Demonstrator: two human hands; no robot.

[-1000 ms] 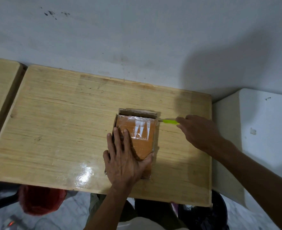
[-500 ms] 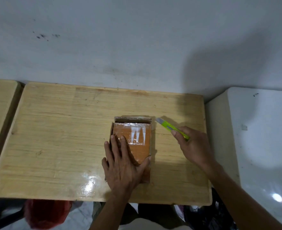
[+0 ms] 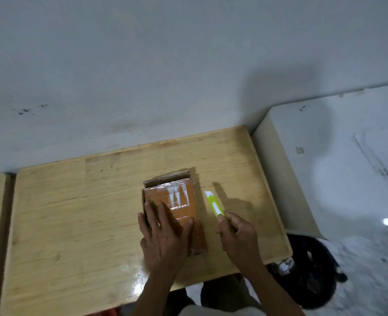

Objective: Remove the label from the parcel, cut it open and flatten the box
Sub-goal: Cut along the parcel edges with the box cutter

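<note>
Now the left hand (image 3: 163, 236) is lying flat on the near half of the parcel (image 3: 172, 208), fingers (image 3: 153, 215) spread and pressing it against the desk (image 3: 74, 213). Just beyond those fingertips, glossy tape is catching the light. Right of the parcel and apart from it, the right hand (image 3: 237, 236) is gripping a green utility knife (image 3: 214, 205), fingers curled around its handle; its tip is pointing away, though the blade is seemingly not out.
</note>
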